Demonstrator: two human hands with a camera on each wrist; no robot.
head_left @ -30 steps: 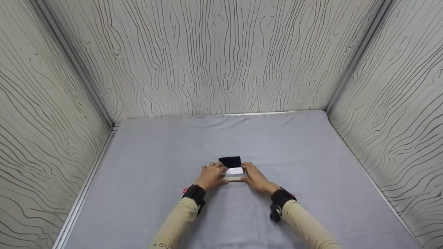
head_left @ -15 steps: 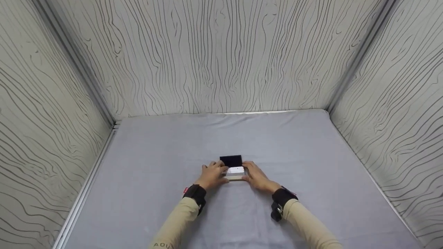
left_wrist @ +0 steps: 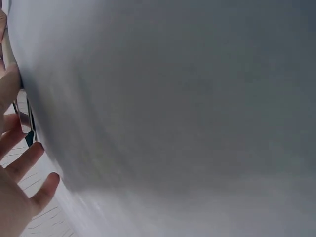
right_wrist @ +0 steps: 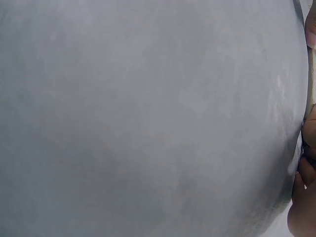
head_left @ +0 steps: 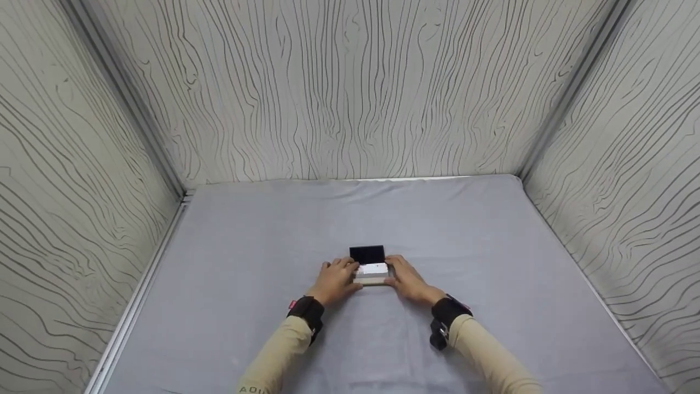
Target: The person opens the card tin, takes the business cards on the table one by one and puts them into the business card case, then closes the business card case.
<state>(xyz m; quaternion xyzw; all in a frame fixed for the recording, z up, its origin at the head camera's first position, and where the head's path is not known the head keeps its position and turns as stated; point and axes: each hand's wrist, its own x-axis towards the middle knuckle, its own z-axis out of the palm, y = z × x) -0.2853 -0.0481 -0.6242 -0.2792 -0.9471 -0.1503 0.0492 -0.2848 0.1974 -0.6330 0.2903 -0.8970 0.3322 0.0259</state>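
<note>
A small box-like object lies on the grey cloth between both hands in the head view. It has a dark rectangular panel at the back, a bright white part in the middle and a cream strip along the front. My left hand holds its left side, thumb at the front corner and fingers toward the back. On the right side my right hand grips it between thumb and fingers. Both wrist views catch only slivers of fingers and the cream edge; the object's sides are mostly hidden.
Grey cloth covers the table, slightly wrinkled. Wood-grain panels stand at the back and both sides, joined by grey metal posts. A metal rail runs along the left table edge.
The left fingers have drawn back slightly from the dark panel, leaving more of its left side visible. Both hands stay at the box-like object's sides; the head view shifts a little.
</note>
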